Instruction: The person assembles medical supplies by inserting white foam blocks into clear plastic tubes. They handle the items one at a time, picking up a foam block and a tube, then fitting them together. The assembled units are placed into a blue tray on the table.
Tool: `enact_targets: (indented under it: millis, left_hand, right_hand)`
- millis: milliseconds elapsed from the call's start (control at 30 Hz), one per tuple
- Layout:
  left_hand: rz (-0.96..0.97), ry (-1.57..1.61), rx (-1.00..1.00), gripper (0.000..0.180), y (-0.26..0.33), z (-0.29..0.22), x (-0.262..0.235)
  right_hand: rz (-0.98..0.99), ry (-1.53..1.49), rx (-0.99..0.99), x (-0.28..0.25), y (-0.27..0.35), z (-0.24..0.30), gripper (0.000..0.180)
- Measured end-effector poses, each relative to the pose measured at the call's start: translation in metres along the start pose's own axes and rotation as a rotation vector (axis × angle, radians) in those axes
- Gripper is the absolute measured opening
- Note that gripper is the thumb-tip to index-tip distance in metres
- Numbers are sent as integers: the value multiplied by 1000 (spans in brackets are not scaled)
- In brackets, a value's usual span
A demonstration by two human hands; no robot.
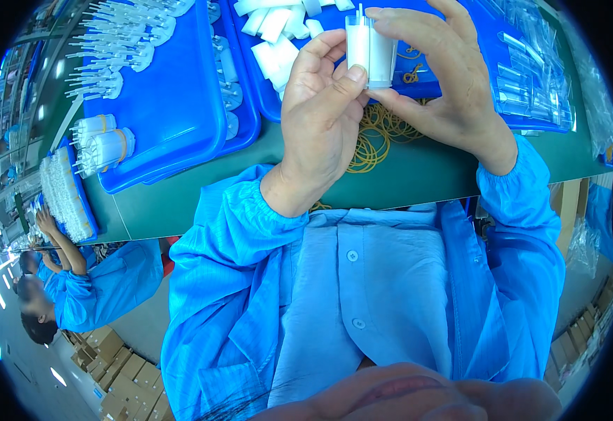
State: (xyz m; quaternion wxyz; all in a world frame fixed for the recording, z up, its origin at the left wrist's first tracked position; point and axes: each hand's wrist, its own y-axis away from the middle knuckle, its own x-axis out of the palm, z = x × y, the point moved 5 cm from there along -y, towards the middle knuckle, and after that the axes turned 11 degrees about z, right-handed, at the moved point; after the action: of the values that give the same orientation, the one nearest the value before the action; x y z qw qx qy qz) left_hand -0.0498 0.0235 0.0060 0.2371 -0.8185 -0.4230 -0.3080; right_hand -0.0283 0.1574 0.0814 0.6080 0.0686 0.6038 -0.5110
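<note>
At the top centre, my left hand (324, 116) pinches a clear plastic holder with white pieces inside (371, 56), thumb across its front. My right hand (454, 77) curves around its right side, fingers at the top edge and thumb at the lower edge. A thin white stem sticks up from the top of the holder. Below it, a loose heap of yellow rubber bands (373, 146) lies on the green table. White foam-like blocks (275, 59) sit in a blue tray just left of the holder.
At left, a blue tray (166, 140) carries rows of white pieces with thin stems (134, 35). Two banded bundles (106, 149) rest at its left edge. Clear plastic parts (531, 91) fill the right tray. A co-worker in blue (106, 288) works at far left; cardboard boxes (120, 372) stand behind.
</note>
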Motion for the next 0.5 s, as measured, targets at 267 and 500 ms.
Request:
enact_targets:
  millis: [267, 500]
  left_hand:
    - [146, -88, -187, 36, -7, -10, 6]
    - [134, -126, -151, 37, -9, -11, 6]
  right_hand:
    - [17, 125, -124, 7, 5, 1, 40]
    - [-52, 84, -41, 17, 7, -11, 59]
